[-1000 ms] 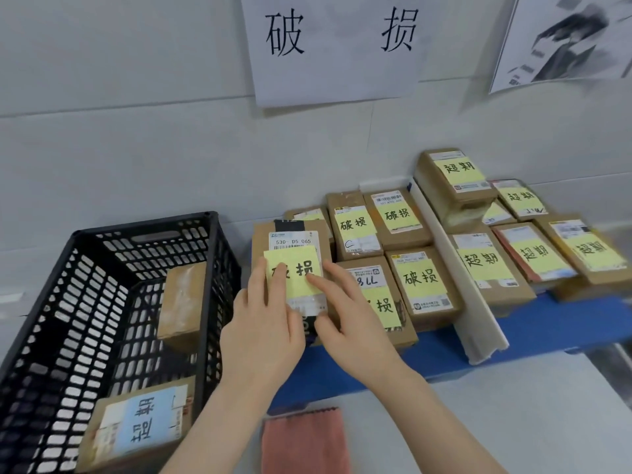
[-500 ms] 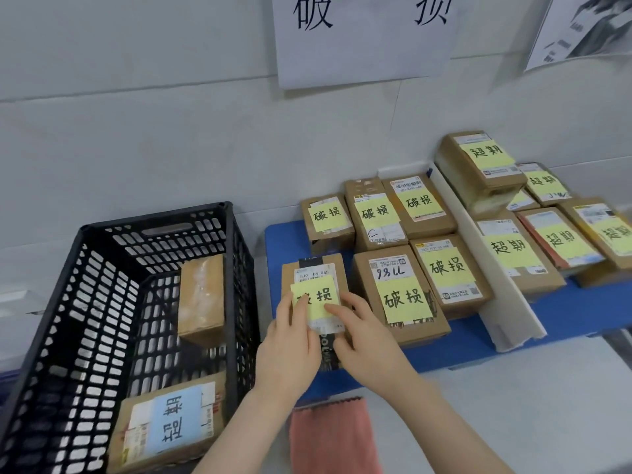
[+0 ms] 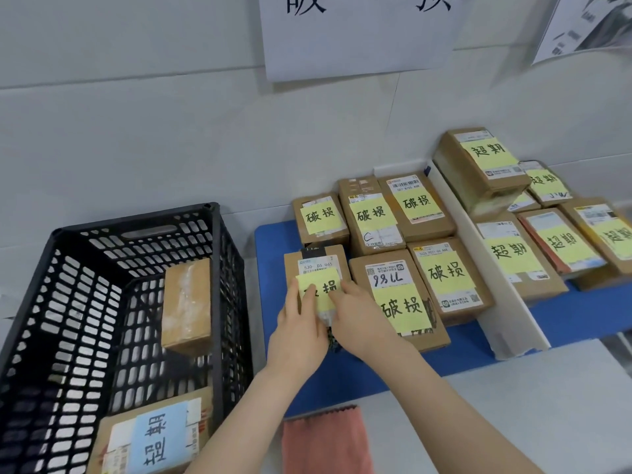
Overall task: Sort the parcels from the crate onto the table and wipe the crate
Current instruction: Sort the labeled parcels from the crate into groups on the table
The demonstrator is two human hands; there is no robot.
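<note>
A black crate (image 3: 136, 223) stands at the far left. Inside it, a plain brown parcel (image 3: 186, 302) leans upright against the right wall, and a blue-noted parcel (image 3: 154, 436) lies flat at the near end. Just right of the crate, a pink cloth (image 3: 325, 443) lies on the pale table (image 3: 513, 405) at the bottom edge of the view.

Above the cloth, the person's left hand (image 3: 297, 333) and right hand (image 3: 362, 319) both hold the held parcel (image 3: 318, 263), which rests on the blue mat (image 3: 270, 241) at the front left of the group. The left thumb lies along its left edge, and fingers from both hands rest on its yellow note (image 3: 319, 285), partly covering the writing. The near end of the box is hidden between the hands.

To the right, five more yellow-noted parcels (image 3: 444, 271) lie close together in two rows. A white divider (image 3: 496, 295) separates them from a second group of parcels (image 3: 513, 251), one stacked higher at the back. A paper sign (image 3: 355, 39) hangs on the wall above.
</note>
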